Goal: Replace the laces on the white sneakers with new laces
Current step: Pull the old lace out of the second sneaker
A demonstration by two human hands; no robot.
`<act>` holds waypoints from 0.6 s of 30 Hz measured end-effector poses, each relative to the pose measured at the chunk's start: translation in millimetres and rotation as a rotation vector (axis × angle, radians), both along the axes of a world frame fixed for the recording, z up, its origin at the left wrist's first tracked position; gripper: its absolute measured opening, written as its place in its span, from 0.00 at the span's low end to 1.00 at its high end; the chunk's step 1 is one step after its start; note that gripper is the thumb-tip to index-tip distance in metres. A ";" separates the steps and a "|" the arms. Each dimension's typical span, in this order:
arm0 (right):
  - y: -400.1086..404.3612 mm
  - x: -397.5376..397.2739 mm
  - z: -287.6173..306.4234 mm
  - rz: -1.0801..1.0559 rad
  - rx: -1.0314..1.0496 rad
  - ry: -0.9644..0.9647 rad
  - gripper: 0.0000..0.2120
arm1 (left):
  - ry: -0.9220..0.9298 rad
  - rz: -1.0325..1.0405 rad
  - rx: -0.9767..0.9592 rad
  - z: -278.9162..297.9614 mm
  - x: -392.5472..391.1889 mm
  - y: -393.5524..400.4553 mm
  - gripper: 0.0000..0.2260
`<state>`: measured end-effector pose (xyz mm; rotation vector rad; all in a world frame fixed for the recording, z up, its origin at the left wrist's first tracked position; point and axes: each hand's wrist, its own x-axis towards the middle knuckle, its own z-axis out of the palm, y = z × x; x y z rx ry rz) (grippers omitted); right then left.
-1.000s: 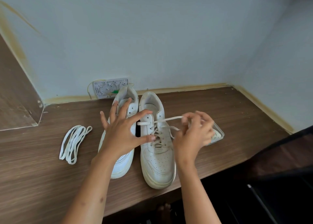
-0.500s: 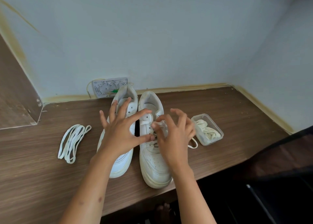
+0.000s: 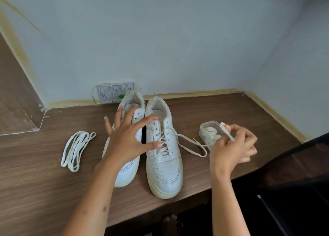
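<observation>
Two white sneakers stand side by side on the wooden table [image 3: 213, 109], toes toward me. My left hand [image 3: 128, 136] is spread over the left sneaker [image 3: 124, 173], thumb and forefinger touching the right sneaker [image 3: 165, 168] at its eyelets. The right sneaker's old lace [image 3: 188, 143] is partly pulled out and trails right across the table. My right hand [image 3: 231, 146] pinches that lace's end, held up in front of a clear plastic box [image 3: 208, 127] that holds cream laces. A bundle of white laces [image 3: 76, 150] lies to the left.
A wall socket plate [image 3: 114, 92] sits on the wall behind the shoes. Walls close the back and right side. A wooden panel [image 3: 14, 100] rises at the left. The table's front edge runs just below the shoe toes, with dark floor beyond.
My right hand has pulled away from the right sneaker's eyelets to the right, drawing the lace end out toward the plastic box. My left hand has stayed over the shoes.
</observation>
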<state>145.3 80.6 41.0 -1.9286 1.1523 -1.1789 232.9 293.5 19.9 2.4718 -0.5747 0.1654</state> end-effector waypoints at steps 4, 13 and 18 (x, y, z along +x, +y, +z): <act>4.4 -3.4 -3.9 0.056 -0.022 0.022 0.07 | -0.002 0.000 -0.008 -0.3 -0.2 -1.4 0.37; 11.8 -22.4 1.2 0.240 0.038 0.144 0.13 | 0.011 -0.016 -0.018 3.7 -3.0 -1.4 0.36; 51.2 -27.9 -2.4 0.427 0.106 0.160 0.25 | -0.106 0.039 -0.176 13.5 -8.4 -13.1 0.21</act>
